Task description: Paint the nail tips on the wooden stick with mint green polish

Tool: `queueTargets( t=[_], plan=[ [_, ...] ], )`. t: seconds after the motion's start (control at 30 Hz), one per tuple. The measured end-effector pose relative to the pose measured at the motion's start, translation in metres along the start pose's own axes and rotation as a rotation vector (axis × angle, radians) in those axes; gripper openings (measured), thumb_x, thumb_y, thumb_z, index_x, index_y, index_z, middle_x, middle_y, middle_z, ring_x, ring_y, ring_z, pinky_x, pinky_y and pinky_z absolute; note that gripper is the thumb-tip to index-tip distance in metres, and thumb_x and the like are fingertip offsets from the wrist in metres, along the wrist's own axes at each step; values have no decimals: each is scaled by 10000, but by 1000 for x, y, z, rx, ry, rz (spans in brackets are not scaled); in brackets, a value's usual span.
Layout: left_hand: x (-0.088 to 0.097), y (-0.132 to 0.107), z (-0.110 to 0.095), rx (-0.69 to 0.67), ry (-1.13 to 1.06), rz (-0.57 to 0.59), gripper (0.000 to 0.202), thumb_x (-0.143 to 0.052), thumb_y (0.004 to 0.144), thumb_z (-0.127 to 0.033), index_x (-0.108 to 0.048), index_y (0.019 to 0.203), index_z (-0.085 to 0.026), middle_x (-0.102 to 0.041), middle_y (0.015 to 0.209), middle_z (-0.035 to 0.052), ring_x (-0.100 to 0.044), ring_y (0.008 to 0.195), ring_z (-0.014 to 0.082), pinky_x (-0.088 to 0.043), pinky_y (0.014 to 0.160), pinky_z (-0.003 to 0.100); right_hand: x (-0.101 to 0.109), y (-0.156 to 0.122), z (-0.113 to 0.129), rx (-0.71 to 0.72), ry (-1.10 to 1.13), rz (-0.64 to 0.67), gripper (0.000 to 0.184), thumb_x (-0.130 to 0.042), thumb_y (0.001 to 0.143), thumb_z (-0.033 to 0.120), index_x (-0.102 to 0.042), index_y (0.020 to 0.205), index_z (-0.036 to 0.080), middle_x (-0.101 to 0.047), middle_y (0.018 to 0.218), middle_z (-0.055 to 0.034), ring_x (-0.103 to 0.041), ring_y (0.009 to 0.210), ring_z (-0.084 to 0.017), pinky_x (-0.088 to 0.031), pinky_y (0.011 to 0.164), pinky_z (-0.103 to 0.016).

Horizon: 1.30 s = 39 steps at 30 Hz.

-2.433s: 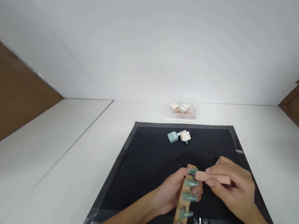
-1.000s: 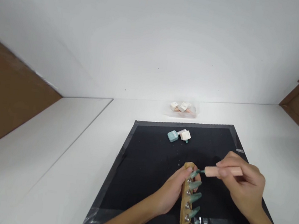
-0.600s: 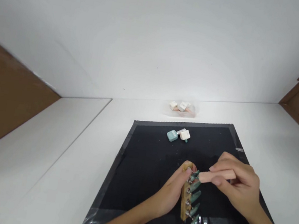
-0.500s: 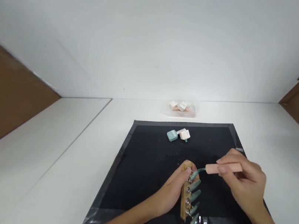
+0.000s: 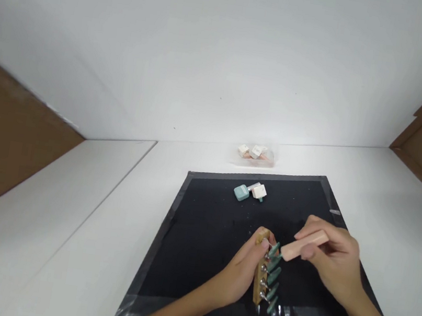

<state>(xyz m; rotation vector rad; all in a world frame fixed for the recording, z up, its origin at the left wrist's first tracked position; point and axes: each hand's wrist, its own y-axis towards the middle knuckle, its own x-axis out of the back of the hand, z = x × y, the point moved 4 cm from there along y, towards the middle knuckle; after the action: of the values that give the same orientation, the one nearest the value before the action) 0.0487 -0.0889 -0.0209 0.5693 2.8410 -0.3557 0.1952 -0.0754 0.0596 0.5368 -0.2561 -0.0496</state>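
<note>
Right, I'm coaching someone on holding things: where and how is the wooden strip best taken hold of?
The wooden strip is probably best gripped by its left edge, coming from the left, as the left hand does: it is narrow, and green nail-shaped pieces jut out rightward.

Left grip (image 5: 237,277) holds wooden strip (image 5: 257,288); right grip (image 5: 336,261), pink handle (image 5: 295,249).

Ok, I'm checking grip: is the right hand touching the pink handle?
Touching: the head view shows the right hand pinching the pink handle, thumb against its side.

No legible text anywhere.
</note>
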Motion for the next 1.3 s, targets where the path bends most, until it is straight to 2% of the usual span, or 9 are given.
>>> queueTargets(
  t=[0.07, 0.2, 0.33, 0.53, 0.7, 0.83, 1.0, 1.17, 1.3],
  plan=[
    [1, 1, 0, 0, 22, -22, 417, -460, 826, -614, -494, 792, -200, -407, 710, -26, -375, 684, 139, -341, 668, 269, 0, 0, 2, 22, -44, -3, 249, -695, 758, 291, -644, 534, 198, -616, 493, 14, -503, 407, -99, -364, 374, -212],
    [0, 1, -1, 14, 12, -14, 426, -442, 829, -622, -478, 766, -202, -410, 691, -24, -365, 648, 135, -340, 637, 267, 8, -1, 0, -10, -85, -152, 169, -690, 758, 243, -672, 595, 204, -634, 513, 18, -500, 403, -96, -366, 378, -211],
    [0, 2, -3, -11, 15, -38, 414, -476, 820, -610, -499, 775, -198, -414, 713, -23, -380, 689, 138, -351, 672, 263, 0, -1, 2, 18, -14, 18, 186, -695, 758, 314, -680, 613, 199, -632, 509, 13, -518, 417, -107, -389, 383, -212],
    [0, 3, 1, 23, -45, -33, 433, -476, 805, -632, -478, 772, -200, -408, 673, -33, -362, 625, 124, -348, 608, 251, 7, -2, 1, -34, -111, -171, 141, -678, 748, 235, -667, 611, 203, -645, 498, 18, -527, 401, -111, -404, 388, -215],
    [2, 3, -1, -13, 35, -47, 432, -460, 817, -630, -489, 786, -200, -401, 705, -29, -368, 673, 135, -346, 664, 265, 1, 0, 1, -38, -44, -47, 155, -681, 746, 261, -660, 603, 208, -677, 524, 8, -596, 440, -137, -462, 427, -232],
    [1, 3, -3, -7, 19, -19, 428, -443, 823, -633, -450, 765, -209, -385, 689, -34, -351, 636, 132, -335, 631, 272, 8, -1, -2, -91, -96, -197, 122, -651, 748, 169, -659, 635, 216, -680, 529, 16, -603, 459, -140, -465, 461, -242],
    [3, 4, -5, -30, 88, -42, 427, -423, 833, -631, -472, 785, -209, -401, 707, -29, -380, 675, 142, -349, 665, 282, 3, -1, 1, 42, -54, -15, 106, -675, 745, 218, -672, 639, 217, -676, 545, 8, -601, 498, -151, -466, 488, -265],
    [2, 2, -6, -23, 92, -28, 424, -411, 839, -629, -465, 779, -212, -388, 705, -29, -370, 664, 144, -343, 665, 289, 8, -1, 0, 12, -132, -142, 107, -673, 746, 174, -674, 655, 229, -691, 577, 9, -604, 531, -150, -451, 498, -259],
    [2, 0, -8, -55, 170, -12, 423, -366, 864, -616, -476, 787, -215, -418, 741, -14, -404, 722, 158, -341, 707, 298, 4, -1, 2, 35, -17, -24, 118, -682, 760, 252, -668, 647, 220, -672, 556, 5, -600, 514, -151, -448, 466, -255]
  ],
)
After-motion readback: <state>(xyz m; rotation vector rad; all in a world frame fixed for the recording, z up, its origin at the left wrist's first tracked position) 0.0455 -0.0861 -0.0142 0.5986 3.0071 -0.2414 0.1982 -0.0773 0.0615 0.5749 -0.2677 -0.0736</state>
